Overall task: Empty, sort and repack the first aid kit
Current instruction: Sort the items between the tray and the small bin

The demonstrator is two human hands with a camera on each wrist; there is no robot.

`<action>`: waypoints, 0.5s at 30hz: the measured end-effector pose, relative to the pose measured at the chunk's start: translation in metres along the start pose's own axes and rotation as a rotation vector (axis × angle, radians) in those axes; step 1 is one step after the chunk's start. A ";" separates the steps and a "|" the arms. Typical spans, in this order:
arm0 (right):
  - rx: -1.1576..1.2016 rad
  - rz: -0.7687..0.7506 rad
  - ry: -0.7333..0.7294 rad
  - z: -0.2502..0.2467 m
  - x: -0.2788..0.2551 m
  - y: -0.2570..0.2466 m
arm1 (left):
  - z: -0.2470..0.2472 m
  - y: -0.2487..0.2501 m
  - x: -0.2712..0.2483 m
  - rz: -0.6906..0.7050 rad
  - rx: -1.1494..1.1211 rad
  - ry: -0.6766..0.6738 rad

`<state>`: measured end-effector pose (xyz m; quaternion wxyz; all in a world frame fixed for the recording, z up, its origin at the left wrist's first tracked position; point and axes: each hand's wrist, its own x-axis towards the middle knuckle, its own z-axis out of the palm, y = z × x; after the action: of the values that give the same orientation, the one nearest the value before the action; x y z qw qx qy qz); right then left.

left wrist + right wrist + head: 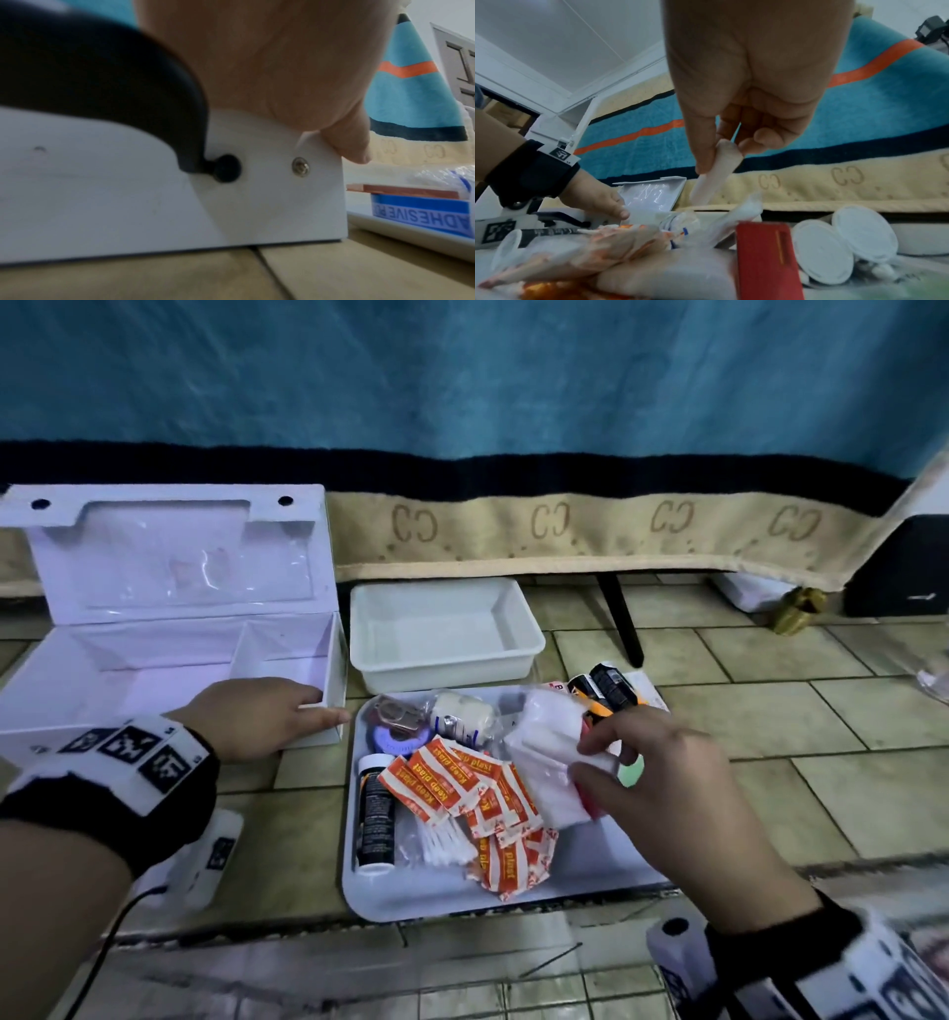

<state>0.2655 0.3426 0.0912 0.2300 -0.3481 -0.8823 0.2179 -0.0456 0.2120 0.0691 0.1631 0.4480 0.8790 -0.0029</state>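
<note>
The white first aid box [169,680] stands with its lid up at the left, both compartments bare. My left hand [267,716] grips its front right corner, thumb over the rim; the left wrist view shows a finger [349,142] down that corner of the box [128,203]. My right hand [595,757] pinches a white gauze packet [549,757] just above the white tray [590,880]; the packet [713,174] hangs between thumb and fingers. On the tray lie orange plasters [462,788], cotton swabs [441,845], a black bottle [376,814] and a bandage roll [462,711].
An empty white tub [441,629] sits behind the tray. A black-and-orange item [606,685] lies at the tray's far right corner. A red box [765,259] and white round lids [844,243] lie under my right hand. A blanket-draped bed edge [616,531] runs behind, above the tiled floor.
</note>
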 end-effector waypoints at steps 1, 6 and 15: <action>-0.012 0.002 -0.004 -0.001 -0.002 -0.001 | 0.000 0.000 -0.001 -0.002 0.000 0.011; -0.163 -0.006 -0.121 0.016 -0.011 -0.001 | 0.001 0.000 -0.003 0.025 -0.028 0.053; -0.179 -0.028 -0.052 0.047 -0.007 -0.008 | -0.001 0.000 -0.012 0.178 -0.205 0.364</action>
<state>0.2399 0.3219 0.0557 0.1779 -0.3491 -0.9087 0.1438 -0.0387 0.2026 0.0735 0.0460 0.4980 0.8467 0.1816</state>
